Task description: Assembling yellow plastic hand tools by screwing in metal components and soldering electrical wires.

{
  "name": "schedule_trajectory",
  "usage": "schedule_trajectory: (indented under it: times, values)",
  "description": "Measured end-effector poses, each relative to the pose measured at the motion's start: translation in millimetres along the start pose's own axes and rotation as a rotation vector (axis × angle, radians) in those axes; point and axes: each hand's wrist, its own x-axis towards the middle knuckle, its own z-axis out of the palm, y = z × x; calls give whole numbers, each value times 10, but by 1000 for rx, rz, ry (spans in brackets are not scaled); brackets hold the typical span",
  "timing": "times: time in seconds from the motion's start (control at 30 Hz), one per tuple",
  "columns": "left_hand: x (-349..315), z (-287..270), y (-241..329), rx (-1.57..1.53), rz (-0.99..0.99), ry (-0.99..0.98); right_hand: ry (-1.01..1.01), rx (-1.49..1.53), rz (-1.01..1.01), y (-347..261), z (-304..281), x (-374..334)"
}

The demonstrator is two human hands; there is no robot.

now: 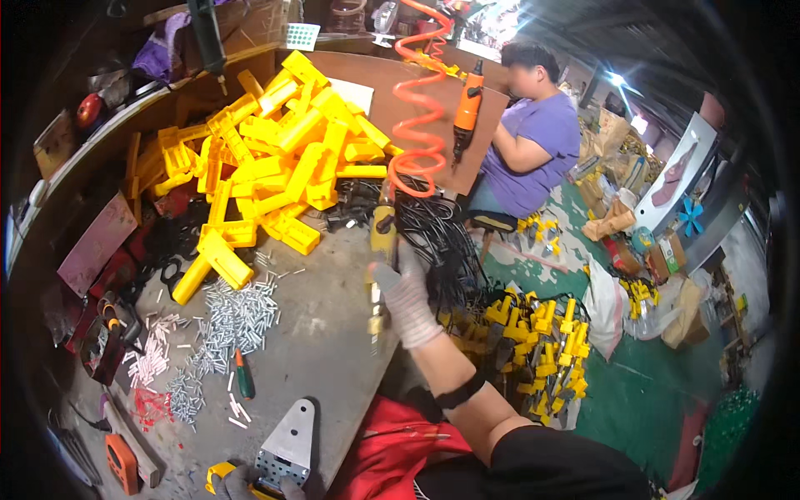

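Note:
My right hand (408,304), in a pale knit glove, is closed round a brass-coloured air screwdriver (383,229) that hangs upright from an orange coiled hose (419,125). Its bit end points down over the table's right edge. At the bottom edge my left hand (242,483), in a grey glove and partly cut off, holds a yellow plastic housing (220,472). A flat grey metal plate (293,431), tapered with a rounded tip and holes, shows against that housing. Just above it lie a few small pale pins (239,410) and a green-handled screwdriver (243,375).
Yellow housings (283,142) are heaped at the back of the table, with silver screws (237,317) in front. An orange power screwdriver (468,104) hangs farther right. Black cables (433,233) and yellow-handled pieces (550,350) lie beside the table. A person in a purple shirt (542,137) sits beyond.

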Motion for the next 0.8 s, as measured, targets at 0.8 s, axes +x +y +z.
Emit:
schedule_trajectory:
  times: [0.8]
  values:
    - [6,56,-260,-104,-53,60,-414,757,1072,-197,841,-1326]
